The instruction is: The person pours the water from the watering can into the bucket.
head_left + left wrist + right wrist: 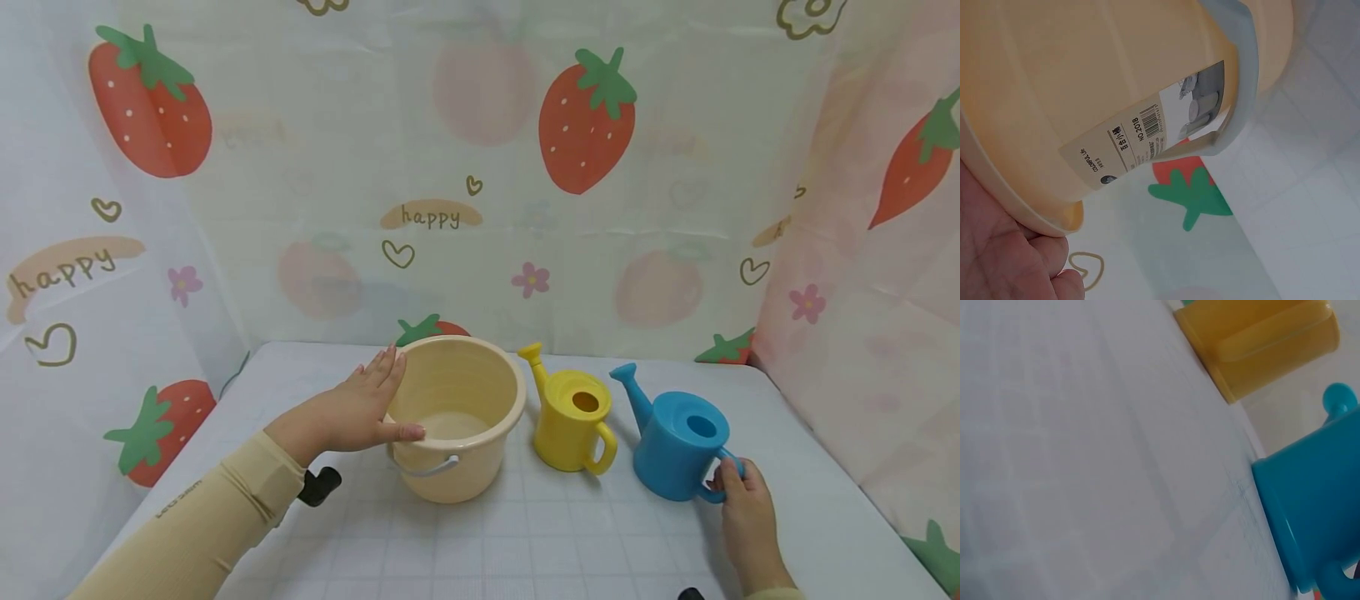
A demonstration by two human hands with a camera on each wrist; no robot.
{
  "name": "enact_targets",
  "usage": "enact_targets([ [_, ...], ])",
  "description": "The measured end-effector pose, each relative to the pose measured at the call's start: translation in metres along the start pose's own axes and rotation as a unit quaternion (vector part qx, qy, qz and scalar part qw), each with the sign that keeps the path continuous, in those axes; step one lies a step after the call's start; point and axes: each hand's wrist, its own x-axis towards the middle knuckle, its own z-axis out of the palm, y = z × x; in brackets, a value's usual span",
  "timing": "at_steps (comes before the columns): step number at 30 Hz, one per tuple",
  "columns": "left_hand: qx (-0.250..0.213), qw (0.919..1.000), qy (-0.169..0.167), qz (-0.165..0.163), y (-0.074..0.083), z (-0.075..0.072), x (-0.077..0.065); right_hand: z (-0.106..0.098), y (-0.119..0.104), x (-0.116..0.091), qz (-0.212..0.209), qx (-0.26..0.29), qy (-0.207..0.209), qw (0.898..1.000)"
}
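A cream plastic bucket (450,471) stands upright on the table, its pale handle (431,469) hanging down the near side. My left hand (360,408) rests on the bucket's left rim with fingers straight and thumb stretched along the near edge. In the left wrist view, a printed label (1141,134) shows on the bucket's side. My right hand (750,508) grips the handle of a blue watering can (667,458), whose spout points up and left. Between bucket and blue can stands a yellow watering can (562,429), untouched, with its handle toward the right.
The white table (525,550) has a faint grid pattern. Strawberry-printed curtains (480,125) enclose it at the back and on both sides. A black wrist device (321,486) shows beneath my left wrist.
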Motion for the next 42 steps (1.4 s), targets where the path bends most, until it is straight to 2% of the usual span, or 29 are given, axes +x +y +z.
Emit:
enact_targets([
  [11,-0.001,1.0000,0.001,0.005,0.000,0.000,0.000,0.005,-0.003,-0.002,-0.015,0.057,0.022,0.998],
  [21,-0.001,1.0000,-0.001,0.001,-0.001,0.001,-0.001,0.010,-0.007,-0.003,-0.029,0.084,0.057,0.994],
  [26,0.002,1.0000,0.000,0.004,-0.001,0.000,-0.001,0.009,-0.011,-0.004,-0.023,0.087,0.065,0.994],
  [35,0.005,1.0000,0.001,0.005,0.000,-0.002,-0.002,0.006,-0.025,-0.005,-0.014,0.086,0.077,0.993],
  [42,0.005,1.0000,-0.001,0.005,0.001,-0.002,-0.002,0.001,-0.042,-0.008,-0.048,0.099,0.082,0.991],
])
